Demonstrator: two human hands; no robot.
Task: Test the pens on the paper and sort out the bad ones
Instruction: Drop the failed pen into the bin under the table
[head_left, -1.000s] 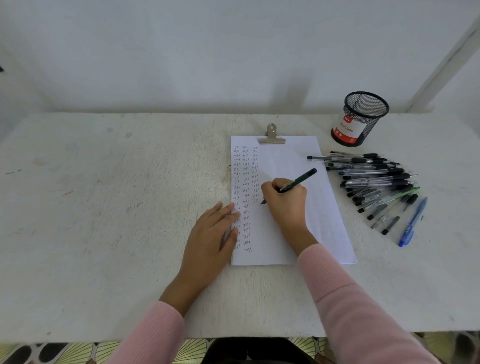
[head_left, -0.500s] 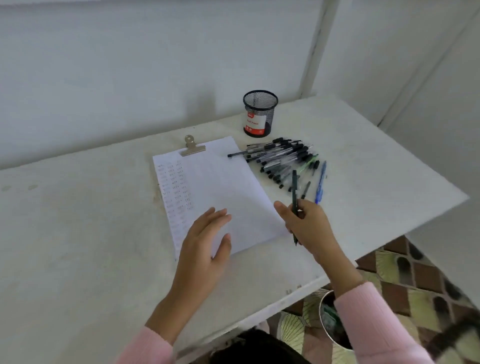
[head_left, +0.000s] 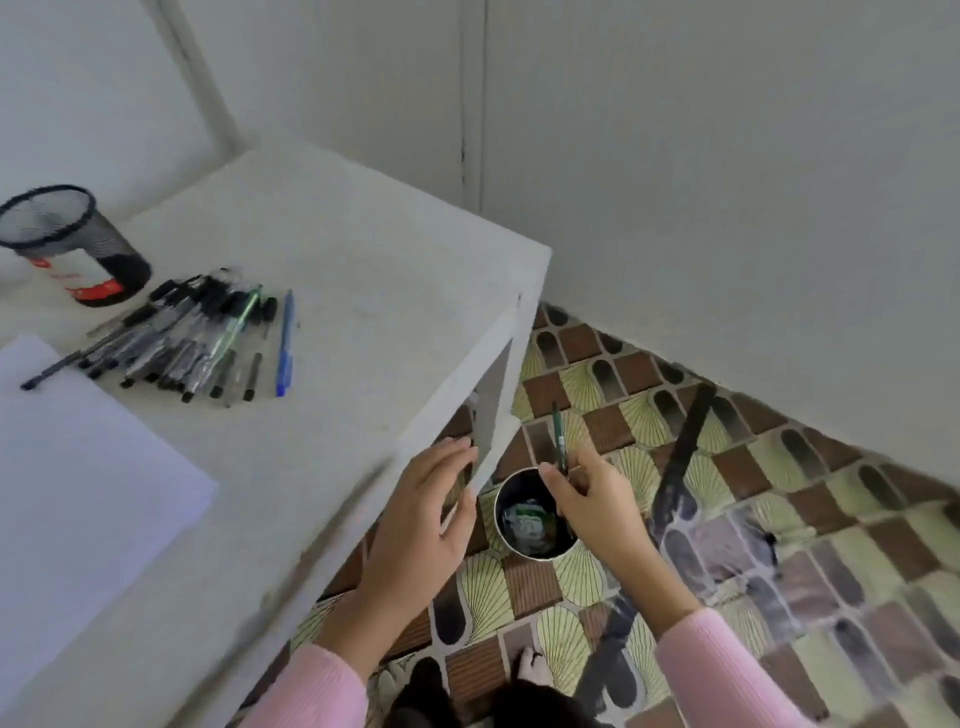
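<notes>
Reading from left to right: a mesh cup (head_left: 72, 244) is standing at the upper left of the frame, and a sheet of paper (head_left: 78, 493) is lying at the left edge below it. Between them a heap of pens (head_left: 176, 343) is fanning out on the table (head_left: 389, 249), with a blue pen (head_left: 284, 343) lying just beside it on the right. Each pen is judged to be light, stiff and smooth-barrelled, so it is likely to be rolling if nudged. Taking one by the middle of the barrel is looking safest.

At lower centre the left hand (head_left: 421, 525) is hovering at the table's edge, fingers straight and slightly spread, holding nothing. Whether it is touching the edge cannot be told. Right of it a round tin (head_left: 501, 525) is standing on the tiled floor (head_left: 779, 467), with crumpled scraps inside.

Above the tin's rim the right hand (head_left: 597, 509) is pinching a dark green pen (head_left: 560, 441) between thumb and fingertips, low on the barrel, with the pen standing nearly upright. So light a thing is needing only this fingertip hold. Judging by the task, it is being sorted out as a bad one. The pen is appearing slim and dark green, with a faint paler marking along the barrel. Its lower end is lost among the fingers.
</notes>
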